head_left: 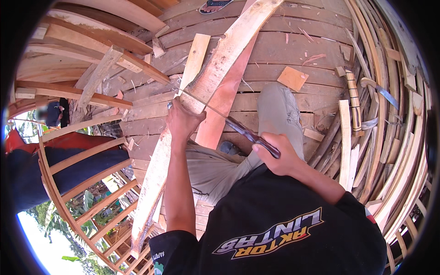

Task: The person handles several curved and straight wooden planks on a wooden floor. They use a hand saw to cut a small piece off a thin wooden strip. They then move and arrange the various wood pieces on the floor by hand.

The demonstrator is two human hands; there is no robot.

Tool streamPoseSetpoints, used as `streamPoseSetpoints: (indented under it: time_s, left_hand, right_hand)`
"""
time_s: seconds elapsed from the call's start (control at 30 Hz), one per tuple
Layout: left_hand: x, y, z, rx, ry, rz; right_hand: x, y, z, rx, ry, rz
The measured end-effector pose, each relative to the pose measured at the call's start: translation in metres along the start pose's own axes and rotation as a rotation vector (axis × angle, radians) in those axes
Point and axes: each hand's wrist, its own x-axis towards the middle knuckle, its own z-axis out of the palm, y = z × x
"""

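My right hand [278, 153] is closed round the dark brown handle [247, 131] of a long, thin-bladed knife. Its blade [208, 105] points up and left, lying across a long pale plank [224, 57] with rough, bark-marked edges. My left hand [183, 118], a ring on one finger, grips that plank close beside the blade. The plank slants from the top of the view down to the lower left, passing beneath my left forearm. Under it lie a reddish board [222, 114] and a narrower pale board [198, 52]. Whether the blade has cut into the wood is hidden.
Wood chips litter the plank floor [275, 46]; a square offcut [292, 79] lies near my knee. Long strips [403, 151] are stacked at right, with a curved-handled blade [387, 96] on them. Curved timber ribs [91, 158] stand left. Someone's sandalled foot [214, 4] shows at the top.
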Motion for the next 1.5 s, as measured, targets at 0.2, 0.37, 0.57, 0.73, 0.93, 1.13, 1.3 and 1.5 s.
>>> streamPoseSetpoints:
  time_s: [0.2, 0.37, 0.57, 0.73, 0.93, 1.13, 1.3, 1.5]
  left_hand:
    - [-0.002, 0.001, -0.003, -0.032, -0.008, 0.015]
    - [0.0, 0.006, -0.001, -0.043, 0.045, 0.056]
    - [-0.001, -0.002, -0.017, -0.091, -0.042, -0.004]
    - [0.001, 0.002, -0.009, -0.133, 0.043, 0.089]
    - [0.005, -0.009, -0.004, -0.099, 0.023, 0.043]
    - [0.003, -0.019, 0.002, -0.12, -0.03, -0.004]
    - [0.007, -0.011, 0.006, -0.09, 0.06, 0.077]
    - [0.011, -0.024, 0.011, -0.134, 0.009, 0.048]
  right_hand:
    - [-0.079, 0.001, -0.046, -0.093, -0.044, 0.007]
    - [0.045, 0.01, 0.016, -0.118, 0.021, -0.178]
    - [-0.105, -0.004, -0.063, -0.124, -0.091, 0.007]
    - [-0.019, 0.01, -0.017, -0.074, 0.014, -0.127]
    - [0.009, -0.002, 0.008, -0.071, -0.022, -0.086]
    - [-0.109, -0.026, -0.063, -0.206, -0.077, 0.059]
    - [0.005, -0.022, 0.002, -0.21, -0.013, -0.059]
    - [0.031, -0.012, 0.037, -0.172, 0.057, -0.135]
